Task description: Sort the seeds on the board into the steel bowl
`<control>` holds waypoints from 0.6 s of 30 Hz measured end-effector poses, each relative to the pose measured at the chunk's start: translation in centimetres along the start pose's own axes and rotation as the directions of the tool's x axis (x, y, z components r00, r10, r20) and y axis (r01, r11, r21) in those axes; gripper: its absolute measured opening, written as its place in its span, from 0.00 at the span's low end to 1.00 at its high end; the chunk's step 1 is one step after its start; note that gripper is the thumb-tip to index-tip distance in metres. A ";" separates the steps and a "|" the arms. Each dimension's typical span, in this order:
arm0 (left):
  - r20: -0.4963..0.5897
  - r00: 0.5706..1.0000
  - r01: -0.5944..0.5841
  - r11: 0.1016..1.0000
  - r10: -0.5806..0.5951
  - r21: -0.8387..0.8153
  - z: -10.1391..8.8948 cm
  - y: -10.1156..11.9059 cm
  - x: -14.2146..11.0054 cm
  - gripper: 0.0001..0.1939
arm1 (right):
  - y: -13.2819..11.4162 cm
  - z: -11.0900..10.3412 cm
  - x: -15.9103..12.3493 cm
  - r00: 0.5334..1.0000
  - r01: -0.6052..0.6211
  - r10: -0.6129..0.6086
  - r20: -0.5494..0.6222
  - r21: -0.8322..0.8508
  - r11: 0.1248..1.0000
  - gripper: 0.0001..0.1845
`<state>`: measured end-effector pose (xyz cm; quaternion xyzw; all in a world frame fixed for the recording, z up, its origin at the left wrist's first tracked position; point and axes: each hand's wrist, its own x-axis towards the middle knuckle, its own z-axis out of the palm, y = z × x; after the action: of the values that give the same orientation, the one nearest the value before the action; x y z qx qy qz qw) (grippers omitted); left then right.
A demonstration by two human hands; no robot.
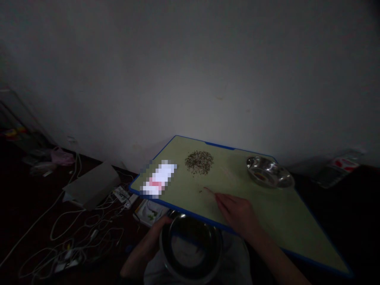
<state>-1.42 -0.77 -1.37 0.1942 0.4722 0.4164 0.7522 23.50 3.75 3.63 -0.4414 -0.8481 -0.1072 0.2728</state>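
Observation:
My right hand [239, 213] rests low over the pale green tabletop [227, 160], fingers pinched on a thin pinkish stick [209, 190]. The stick's tip lies close to a few tiny dark bits [200, 191]. Farther back is a loose, spread-out heap of small dark and light grains, like seeds [198, 162]. Below the table's front edge, my left hand [158, 231] grips the left rim of a deep metal bowl [166, 259] in front of my lap. The bowl's inside is dim, and I cannot make out its contents.
A shallow steel bowl [270, 173] stands at the table's right. A bright, pixelated panel [159, 178] lies at the left. Tangled cables [89, 233], a grey box [92, 184] and a pink bag [62, 156] are on the floor. A wall [190, 79] rises behind the table.

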 end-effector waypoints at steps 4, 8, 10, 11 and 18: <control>0.005 1.000 -0.013 1.000 0.013 0.016 -0.2 0.0 0.1 0.09 | 0.5 0.0 0.2 1.000 -0.024 0.022 0.015 0.099 0.995 0.13; 0.031 0.997 -0.073 0.997 0.073 0.005 -0.5 -0.2 0.4 0.07 | 0.9 -0.2 0.2 0.999 -0.021 0.016 0.033 0.164 0.986 0.13; 0.035 0.997 -0.062 0.998 0.062 -0.006 -0.7 -0.1 0.5 0.07 | 1.0 -0.2 0.2 0.999 -0.019 0.011 0.042 0.192 0.981 0.14; 0.032 0.998 -0.055 0.998 0.055 -0.011 -0.7 -0.1 0.6 0.07 | 1.0 -0.1 0.2 0.999 -0.018 0.010 0.041 0.203 0.979 0.14; 0.039 0.999 -0.021 0.999 0.022 -0.026 -1.0 -0.3 0.6 0.10 | 1.1 0.1 0.4 1.000 0.015 -0.016 0.006 0.202 0.979 0.13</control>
<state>-2.06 -0.57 -2.44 0.1977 0.4498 0.4266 0.7594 24.17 4.64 3.72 -0.4054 -0.8590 -0.0211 0.3120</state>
